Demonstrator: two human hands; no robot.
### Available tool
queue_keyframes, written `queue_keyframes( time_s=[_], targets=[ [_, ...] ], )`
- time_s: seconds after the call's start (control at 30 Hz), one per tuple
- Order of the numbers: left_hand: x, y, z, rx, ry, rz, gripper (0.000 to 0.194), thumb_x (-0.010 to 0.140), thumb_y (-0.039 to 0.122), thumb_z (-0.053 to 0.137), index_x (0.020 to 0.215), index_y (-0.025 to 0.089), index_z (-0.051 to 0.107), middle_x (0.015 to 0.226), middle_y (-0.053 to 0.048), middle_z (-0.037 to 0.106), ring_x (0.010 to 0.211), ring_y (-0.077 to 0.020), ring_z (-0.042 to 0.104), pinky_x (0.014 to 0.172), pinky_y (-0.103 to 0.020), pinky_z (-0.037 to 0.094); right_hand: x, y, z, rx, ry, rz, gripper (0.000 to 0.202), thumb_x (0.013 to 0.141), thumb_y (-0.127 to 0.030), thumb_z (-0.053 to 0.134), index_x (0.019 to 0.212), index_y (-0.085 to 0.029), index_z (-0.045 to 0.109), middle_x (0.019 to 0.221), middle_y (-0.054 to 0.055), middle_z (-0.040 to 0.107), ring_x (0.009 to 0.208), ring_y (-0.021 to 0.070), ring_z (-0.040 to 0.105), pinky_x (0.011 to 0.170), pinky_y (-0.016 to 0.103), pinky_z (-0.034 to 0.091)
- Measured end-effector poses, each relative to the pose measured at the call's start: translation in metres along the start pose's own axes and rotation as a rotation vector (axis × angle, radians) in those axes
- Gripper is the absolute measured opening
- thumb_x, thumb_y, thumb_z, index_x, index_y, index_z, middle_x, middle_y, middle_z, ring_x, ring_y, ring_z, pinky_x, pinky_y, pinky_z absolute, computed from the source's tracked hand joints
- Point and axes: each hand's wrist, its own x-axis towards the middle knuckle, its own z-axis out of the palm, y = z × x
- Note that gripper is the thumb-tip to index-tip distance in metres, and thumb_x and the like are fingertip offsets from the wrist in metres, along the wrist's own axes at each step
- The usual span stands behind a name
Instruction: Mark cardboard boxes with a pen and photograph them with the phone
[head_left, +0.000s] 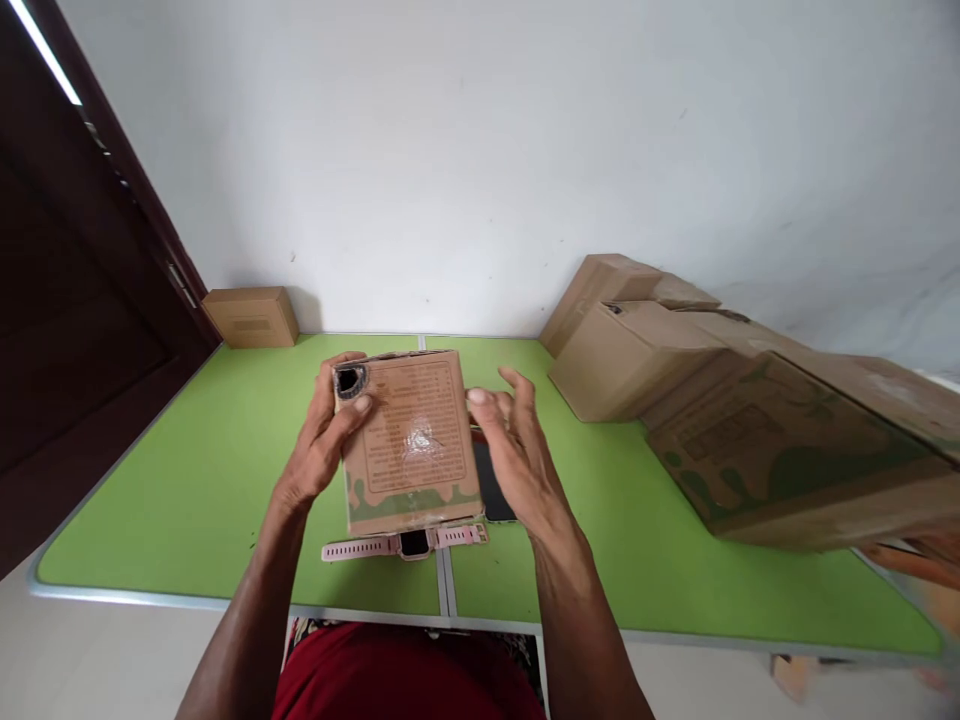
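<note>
A brown cardboard box (412, 440) with printed text, a green pattern and a dark hole at its upper left corner is held up above the table. My left hand (322, 435) grips its left side, thumb on the front face near the hole. At the box's right edge is my right hand (517, 440), its fingers apart and slightly curled, the thumb near the edge. Below the box a pink-strapped smartwatch (414, 543) lies on the green table. Partly hidden behind the box and my right hand is a dark phone-like object (495, 500).
Several large cardboard boxes (795, 450) are piled on the right part of the green table (187, 480). A small brown box (251, 317) sits at the back left, against the white wall. A dark door (67, 280) stands at the left.
</note>
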Motion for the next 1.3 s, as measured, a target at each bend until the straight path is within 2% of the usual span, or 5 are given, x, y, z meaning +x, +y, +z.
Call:
queue_keyframes(
  time_s=[0.27,0.6,0.87,1.0,1.3],
  targets=[
    [0.013,-0.006,-0.012,-0.012,-0.018,0.016,0.040,0.100,0.050,0.067,0.133,0.027,0.065,0.123,-0.006,0.069,0.116,-0.0314,0.064,0.099,-0.040,0.055,0.062,0.092,-0.052,-0.719,0.044,0.056,0.027,0.106,-0.021,0.049,0.116,-0.015,0.073,0.125,0.018,0.079,0.109,0.0283,0.076,0.094,0.039,0.056],
    [0.006,-0.014,-0.016,-0.049,0.016,0.001,0.045,0.098,0.045,0.070,0.138,0.025,0.066,0.137,-0.008,0.070,0.133,-0.0370,0.061,0.113,-0.049,0.051,0.140,0.125,-0.029,-1.163,-0.205,0.087,0.034,0.106,-0.039,0.073,0.132,-0.018,0.069,0.131,0.010,0.073,0.108,0.0242,0.075,0.092,0.045,0.066],
    [0.008,-0.008,-0.008,-0.107,-0.028,0.006,0.043,0.097,0.045,0.071,0.135,0.025,0.066,0.136,-0.008,0.070,0.125,-0.0365,0.065,0.107,-0.050,0.053,0.125,0.155,-0.039,-1.358,-0.464,-0.355,0.025,0.106,-0.032,0.073,0.127,-0.020,0.071,0.133,0.009,0.072,0.114,0.0244,0.073,0.095,0.043,0.064],
    [0.007,-0.001,0.000,-0.050,-0.002,-0.007,0.042,0.103,0.057,0.062,0.132,0.026,0.064,0.130,-0.008,0.070,0.123,-0.0343,0.064,0.110,-0.049,0.050,0.133,0.167,-0.055,-1.367,-0.523,-0.555,0.022,0.095,0.003,0.063,0.102,-0.016,0.072,0.110,0.011,0.078,0.089,0.0206,0.074,0.074,0.030,0.057],
    [0.004,0.017,0.008,0.056,0.052,-0.100,0.032,0.104,0.041,0.045,0.125,0.025,0.063,0.132,-0.010,0.066,0.134,-0.0381,0.053,0.119,-0.058,0.035,0.145,0.157,-0.122,-0.947,-0.122,-0.786,0.026,0.081,-0.001,0.055,0.077,-0.025,0.062,0.065,0.000,0.060,0.041,0.0153,0.045,0.042,0.029,0.028]
  ],
)
